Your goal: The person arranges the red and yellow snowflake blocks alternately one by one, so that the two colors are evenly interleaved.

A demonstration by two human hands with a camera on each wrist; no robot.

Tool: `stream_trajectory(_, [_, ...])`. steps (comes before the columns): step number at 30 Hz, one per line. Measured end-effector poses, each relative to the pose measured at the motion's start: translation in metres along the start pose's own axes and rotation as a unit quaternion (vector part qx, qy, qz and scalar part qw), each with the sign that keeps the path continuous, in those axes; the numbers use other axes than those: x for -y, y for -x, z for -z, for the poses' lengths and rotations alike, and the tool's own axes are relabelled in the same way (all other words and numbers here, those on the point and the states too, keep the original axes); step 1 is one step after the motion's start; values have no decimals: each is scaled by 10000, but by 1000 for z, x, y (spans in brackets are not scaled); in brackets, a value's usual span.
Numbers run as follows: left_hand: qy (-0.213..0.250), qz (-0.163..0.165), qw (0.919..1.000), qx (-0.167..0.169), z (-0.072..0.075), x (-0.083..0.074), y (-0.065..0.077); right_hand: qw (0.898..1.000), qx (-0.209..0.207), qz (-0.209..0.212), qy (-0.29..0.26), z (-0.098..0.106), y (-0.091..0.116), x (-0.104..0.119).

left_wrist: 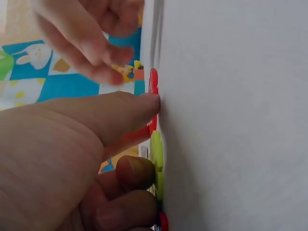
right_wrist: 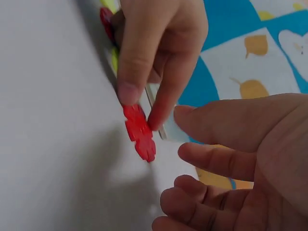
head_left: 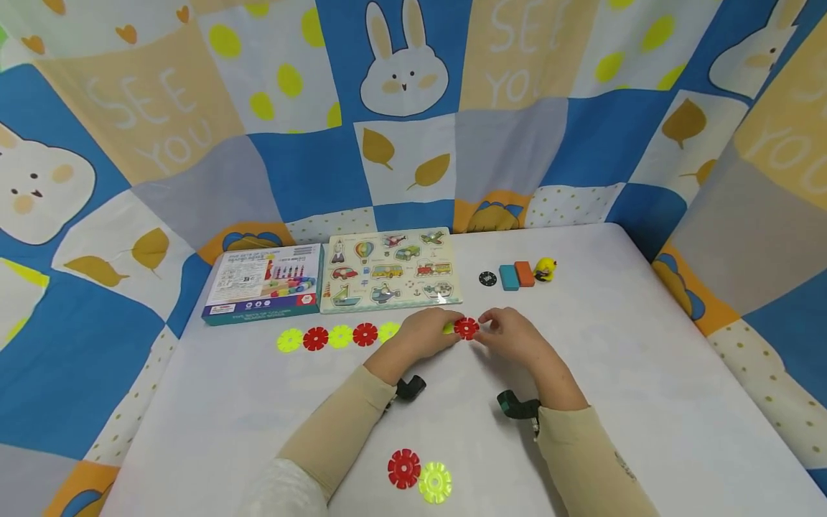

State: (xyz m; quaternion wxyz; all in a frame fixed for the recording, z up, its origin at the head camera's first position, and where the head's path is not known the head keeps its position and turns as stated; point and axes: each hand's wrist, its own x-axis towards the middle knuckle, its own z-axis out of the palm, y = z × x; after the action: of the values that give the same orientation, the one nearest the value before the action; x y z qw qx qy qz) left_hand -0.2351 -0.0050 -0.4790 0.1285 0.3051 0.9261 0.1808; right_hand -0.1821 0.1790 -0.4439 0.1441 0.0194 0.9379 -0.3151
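Observation:
A row of notched, flower-shaped plastic discs, yellow-green [head_left: 288, 340] and red [head_left: 315, 339] by turns, runs across the table; my left hand [head_left: 423, 334] covers part of it. Thumb and index finger of that hand pinch the red disc [head_left: 466, 329] at the row's right end. In the left wrist view, its other fingers curl beside a yellow-green disc [left_wrist: 157, 151]. My right hand [head_left: 513, 336] is just right of the red disc, with fingers loosely bent and apart. The right wrist view shows a gap between its fingertips and the red disc [right_wrist: 139, 130].
Nearer the front edge lie another red disc [head_left: 404, 469] and yellow-green disc [head_left: 436, 482]. Behind the row are a boxed set [head_left: 265, 283] and a vehicle puzzle board [head_left: 390, 270]. Further right stand a black round piece [head_left: 487, 278], blue block [head_left: 509, 278], orange block [head_left: 525, 273] and yellow figure [head_left: 545, 269].

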Motion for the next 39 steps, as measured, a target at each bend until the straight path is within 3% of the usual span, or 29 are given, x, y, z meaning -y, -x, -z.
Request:
stream_trajectory(3, [-43,-49,10000,-30,-1,-1,-1,9998,21,202,6,-9,26,5])
stream_trajectory(5, [-82,-18,10000,-31,-1,-1,-1,9981,112,610,32,-23,47,10])
stream_trajectory(9, [-103,51,9999,-24,-2,-2,0,9841,869,1530,244,-63,89,33])
stream_trajectory(13, [-166,60,9998,-39,-1,-2,-1,9481,1598,2650,732,-104,116,57])
stream_trajectory(17, [-177,57,9998,-44,-1,-2,-2,9007,1233,3966,1271,-129,123,63])
stream_trajectory(19, [-163,79,9998,-30,-1,-2,-2,8884,969,4286,1328,-132,122,59])
stream_trajectory(22, [-154,102,9998,-6,-1,-3,-1,8954,977,4171,1210,-126,123,51])
stream_trajectory(25, [-144,119,9998,13,-2,-3,0,9055,1264,3890,1132,-117,126,40])
stream_trajectory(27, [-136,118,9998,15,-3,-3,0,9078,1498,3746,1144,-110,127,34])
stream_trajectory(32, [-113,93,9999,8,-3,-3,0,9094,1520,3696,1149,-93,124,20])
stream_trajectory(39, [-55,90,9999,11,0,-3,1,9512,1173,2673,998,-62,95,2])
